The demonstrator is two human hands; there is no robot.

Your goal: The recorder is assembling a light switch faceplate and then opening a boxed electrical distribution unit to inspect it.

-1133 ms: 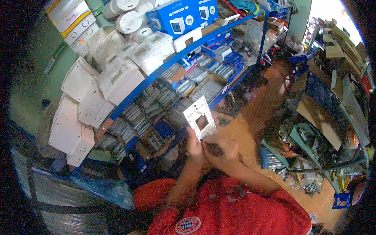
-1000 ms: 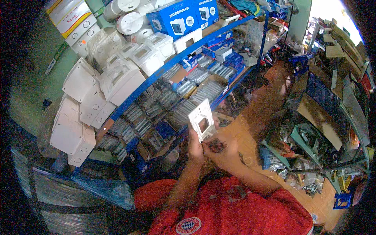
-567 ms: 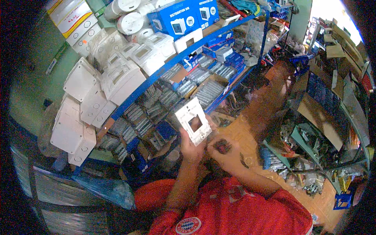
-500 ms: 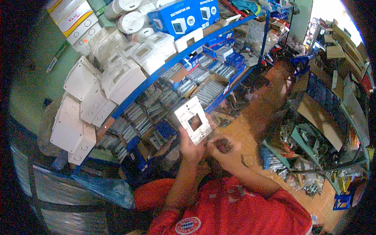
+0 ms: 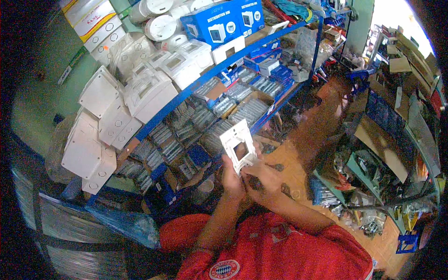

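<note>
A white plastic frame plate (image 5: 234, 133) with a square opening is held tilted in front of me. My left hand (image 5: 232, 179) grips it from below and behind, thumb along its near left side and fingertips showing past its right edge. Close against the plate's lower right corner is my right hand (image 5: 263, 177), its fingers curled together in a pinch. Whatever those fingers hold, if anything, is too small or hidden to make out.
A blue-edged shelf (image 5: 196, 84) runs diagonally ahead, carrying white enclosure boxes (image 5: 88, 149) and blue cartons (image 5: 217, 25). Open boxes of metallic tube-like pieces (image 5: 254, 109) fill its lower level. Cardboard (image 5: 380, 147) and bagged goods crowd the right side above an orange-brown floor (image 5: 298, 163).
The plate and my left hand have shifted slightly right and down, with the plate turned more on edge. My right hand's fingers have moved in against the plate's lower corner.
</note>
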